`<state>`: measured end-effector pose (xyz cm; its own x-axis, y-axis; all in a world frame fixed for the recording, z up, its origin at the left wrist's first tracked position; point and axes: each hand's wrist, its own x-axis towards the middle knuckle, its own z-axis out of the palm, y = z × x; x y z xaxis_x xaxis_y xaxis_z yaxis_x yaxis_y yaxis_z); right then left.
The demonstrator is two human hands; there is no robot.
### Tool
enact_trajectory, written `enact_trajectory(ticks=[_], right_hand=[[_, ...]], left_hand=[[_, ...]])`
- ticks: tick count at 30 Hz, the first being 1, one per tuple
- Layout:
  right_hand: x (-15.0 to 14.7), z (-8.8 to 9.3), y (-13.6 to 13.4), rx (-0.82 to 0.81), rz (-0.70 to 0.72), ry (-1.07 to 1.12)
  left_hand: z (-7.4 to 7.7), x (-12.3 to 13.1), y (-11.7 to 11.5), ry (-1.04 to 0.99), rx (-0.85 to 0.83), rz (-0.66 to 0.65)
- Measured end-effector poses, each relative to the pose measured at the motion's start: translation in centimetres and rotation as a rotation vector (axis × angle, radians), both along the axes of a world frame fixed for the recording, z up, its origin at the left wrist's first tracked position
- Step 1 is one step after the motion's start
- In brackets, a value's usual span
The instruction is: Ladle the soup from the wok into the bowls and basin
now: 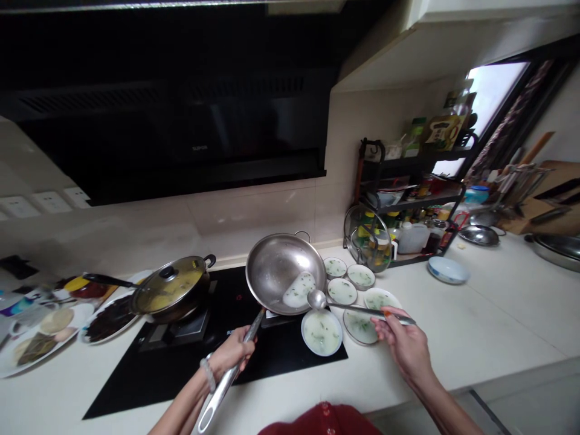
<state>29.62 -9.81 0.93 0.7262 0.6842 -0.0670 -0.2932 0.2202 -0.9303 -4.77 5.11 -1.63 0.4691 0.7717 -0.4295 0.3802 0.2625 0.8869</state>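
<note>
The left hand (233, 350) is closed around the long metal handle of a wok (272, 272), and the right hand (403, 344) grips a ladle (317, 299) by its shaft. The wok sits over the right side of the black cooktop (181, 374), its steel dull grey and brushed-looking inside, with a small loop handle at the far rim. It is tipped to the right, so a pale, milky soup (299, 290) flecked with green pools at that side. The ladle is plain shiny metal, its round cup at the wok's right rim. Just beside, a white bowl (321, 332) and five more bowls (343, 292) hold similar cloudy, green-specked liquid, some standing on the white bench (489, 326)
</note>
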Motion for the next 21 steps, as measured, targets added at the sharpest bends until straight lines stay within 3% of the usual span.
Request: enact_trajectory(ticks=[5,12,16,21], right_hand=[[-2.1,0.0,4.0,0.046,0.088,-0.216],[-3.2,-2.7,7.3,-0.022,0.200,-0.538],[-3.3,-3.6,8.0,-0.044,0.235,-0.536],[-2.9,-3.8,8.2,-0.030,0.138,-0.406]], left_hand=[[0.0,0.1,0.0,0.007,0.007,0.008],[-0.1,0.1,-0.1,0.012,-0.005,0.019],[-0.3,0.1,0.0,0.004,0.004,0.016],[-0.4,0.1,0.1,0.009,0.008,0.011]])
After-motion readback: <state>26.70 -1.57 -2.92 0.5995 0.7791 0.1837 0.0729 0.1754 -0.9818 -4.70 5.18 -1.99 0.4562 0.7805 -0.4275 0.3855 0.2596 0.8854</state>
